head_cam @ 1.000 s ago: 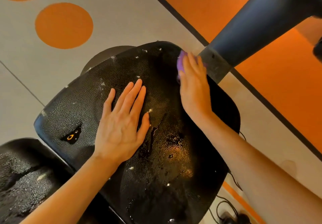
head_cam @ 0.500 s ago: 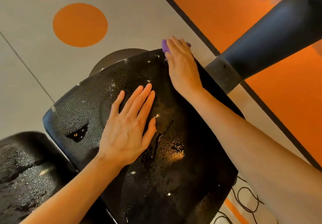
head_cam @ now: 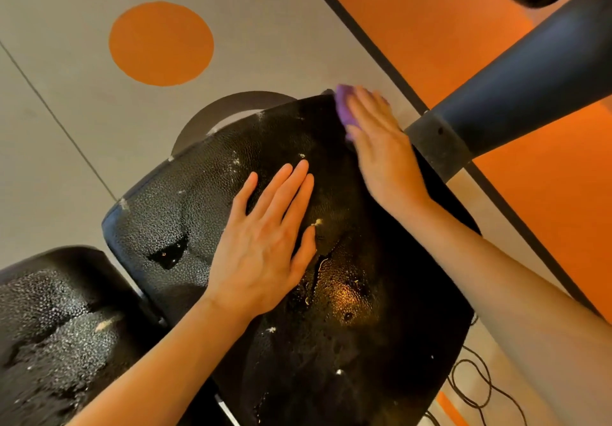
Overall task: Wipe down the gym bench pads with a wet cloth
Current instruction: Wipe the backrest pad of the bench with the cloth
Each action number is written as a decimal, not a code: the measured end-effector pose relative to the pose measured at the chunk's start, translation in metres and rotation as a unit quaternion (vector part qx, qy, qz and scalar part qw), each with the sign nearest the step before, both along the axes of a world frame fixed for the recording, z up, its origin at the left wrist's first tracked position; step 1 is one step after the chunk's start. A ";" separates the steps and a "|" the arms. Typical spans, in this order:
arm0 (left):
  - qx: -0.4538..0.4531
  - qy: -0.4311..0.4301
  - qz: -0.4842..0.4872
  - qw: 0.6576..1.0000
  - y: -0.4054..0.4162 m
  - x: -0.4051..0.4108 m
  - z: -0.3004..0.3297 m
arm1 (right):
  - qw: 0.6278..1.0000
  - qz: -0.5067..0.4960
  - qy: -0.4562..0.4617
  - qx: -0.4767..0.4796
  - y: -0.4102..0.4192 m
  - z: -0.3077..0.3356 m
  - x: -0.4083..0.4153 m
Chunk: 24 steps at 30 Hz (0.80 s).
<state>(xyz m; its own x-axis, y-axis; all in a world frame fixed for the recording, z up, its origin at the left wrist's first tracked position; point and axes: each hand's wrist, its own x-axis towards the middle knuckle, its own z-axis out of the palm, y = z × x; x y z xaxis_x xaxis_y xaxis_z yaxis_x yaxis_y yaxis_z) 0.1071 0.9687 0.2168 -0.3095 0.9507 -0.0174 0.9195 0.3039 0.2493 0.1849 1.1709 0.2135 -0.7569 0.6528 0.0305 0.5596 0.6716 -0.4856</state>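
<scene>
Left hand [head_cam: 265, 243] flat, fingers straight, together, palm down mid pad [head_cam: 347, 342]. Right hand [head_cam: 381, 147] flat, fingers straight, pressing purple cloth [head_cam: 344, 107] on pad's far edge.

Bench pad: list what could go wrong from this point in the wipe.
1. The cloth sits at the far edge of the wet pad under the right hand; it may slide off the edge.
2. The left hand presses flat on slick, glistening vinyl and could slip.
3. White specks around that hand, and the second pad, might get missed.
</scene>
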 end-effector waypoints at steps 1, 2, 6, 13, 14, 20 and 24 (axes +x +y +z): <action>-0.001 0.000 0.000 1.000 0.000 0.000 0.000 | 0.999 -0.033 0.000 -0.006 0.001 0.002 0.015; 0.000 0.000 0.002 1.000 0.000 -0.001 0.000 | 0.998 -0.057 -0.003 -0.009 -0.001 0.001 0.017; 0.003 0.003 0.002 1.000 0.001 0.000 0.000 | 1.000 -0.020 -0.009 -0.013 -0.007 0.000 -0.047; 0.018 -0.010 0.003 1.000 -0.002 0.000 0.001 | 0.998 0.056 -0.019 -0.037 -0.046 0.008 0.066; 0.022 -0.014 0.005 1.000 -0.003 0.000 0.002 | 0.998 0.057 -0.020 -0.029 -0.050 0.007 0.071; 0.039 -0.038 0.130 0.990 -0.042 0.004 0.010 | 0.999 0.027 0.001 -0.026 -0.004 0.004 -0.034; 0.045 -0.061 0.210 0.975 -0.064 0.007 0.008 | 0.997 0.075 -0.006 -0.023 -0.045 0.003 0.048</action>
<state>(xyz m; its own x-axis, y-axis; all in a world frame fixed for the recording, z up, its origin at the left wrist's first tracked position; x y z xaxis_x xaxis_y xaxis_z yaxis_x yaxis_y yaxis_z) 0.1138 0.9052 0.2247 -0.6725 0.7401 -0.0001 0.6807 0.6185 0.3927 0.2326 1.1262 0.2170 -0.8467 0.5321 -0.0072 0.4602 0.7253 -0.5120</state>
